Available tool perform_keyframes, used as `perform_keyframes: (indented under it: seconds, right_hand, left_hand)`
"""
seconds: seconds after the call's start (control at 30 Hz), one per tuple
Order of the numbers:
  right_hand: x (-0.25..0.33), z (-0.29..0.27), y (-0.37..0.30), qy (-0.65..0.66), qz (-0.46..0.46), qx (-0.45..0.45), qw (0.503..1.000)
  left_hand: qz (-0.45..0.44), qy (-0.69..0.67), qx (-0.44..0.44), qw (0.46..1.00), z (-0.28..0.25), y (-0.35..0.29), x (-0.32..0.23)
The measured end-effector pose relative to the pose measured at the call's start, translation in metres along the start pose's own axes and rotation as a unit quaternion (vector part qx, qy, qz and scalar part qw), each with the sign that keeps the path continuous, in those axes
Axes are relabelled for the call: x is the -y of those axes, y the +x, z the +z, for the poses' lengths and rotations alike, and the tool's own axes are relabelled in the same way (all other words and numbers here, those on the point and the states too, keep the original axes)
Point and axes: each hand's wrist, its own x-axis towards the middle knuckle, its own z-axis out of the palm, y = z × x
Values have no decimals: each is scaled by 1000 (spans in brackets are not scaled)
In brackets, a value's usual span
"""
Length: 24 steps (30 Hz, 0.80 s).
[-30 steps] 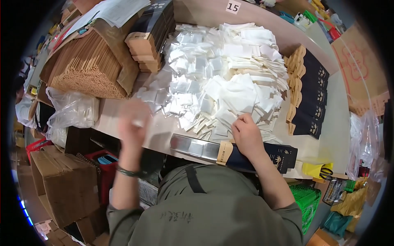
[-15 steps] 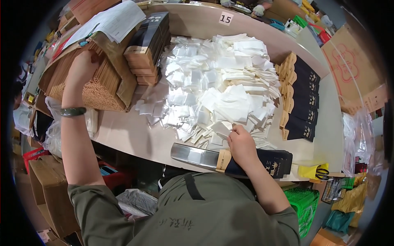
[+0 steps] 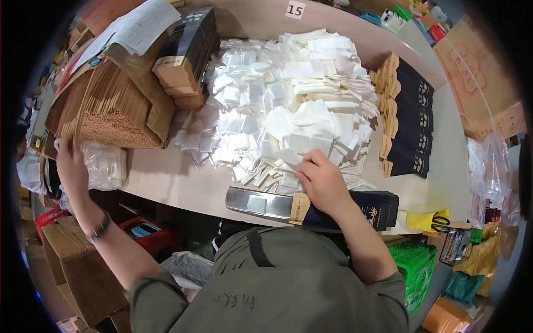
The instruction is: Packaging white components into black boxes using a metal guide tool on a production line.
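Observation:
My left hand is at the near left corner of an opened carton packed with thin brown sticks, like chopsticks. Its fingers are closed round the lower end of a thin brown stick that slants up in front of the load. My right hand is over the near edge of a heap of flat white packets, fingers curled together and touching them; what they pinch is hidden. Beneath that wrist lies a stack of dark sleeves with tan ends, a shiny metal strip projecting from its left end.
Clear small packets lie left of the white ones. Bundled dark boxes stand beside the carton. More dark sleeves line the right side. Yellow-wrapped scissors sit at the table edge above a green basket.
My left hand has come down from the carton's top to its near left corner, now with a stick in it. My right hand stays by the white packets. The view has shifted slightly.

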Motion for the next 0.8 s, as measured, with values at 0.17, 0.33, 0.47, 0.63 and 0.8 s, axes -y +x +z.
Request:
perform_keyframes:
  seconds: [0.17, 0.33, 0.47, 0.63, 0.8]
  right_hand:
    - [32, 16, 32, 138, -86, 300, 940]
    - [33, 43, -3, -24, -189, 283, 940]
    - [39, 56, -14, 185, 63, 143, 970]
    - [44, 52, -28, -29, -34, 51, 998]
    - [21, -5, -71, -40, -42, 101, 993]
  left_hand:
    - [-219, -335, -35, 916, 68, -135, -37]
    - [-177, -453, 219, 846, 101, -224, -88]
    - [-143, -448, 255, 845, 111, -238, -102]
    - [-163, -501, 342, 778, 125, -216, -137]
    - [-118, -420, 410, 801, 120, -203, -113]
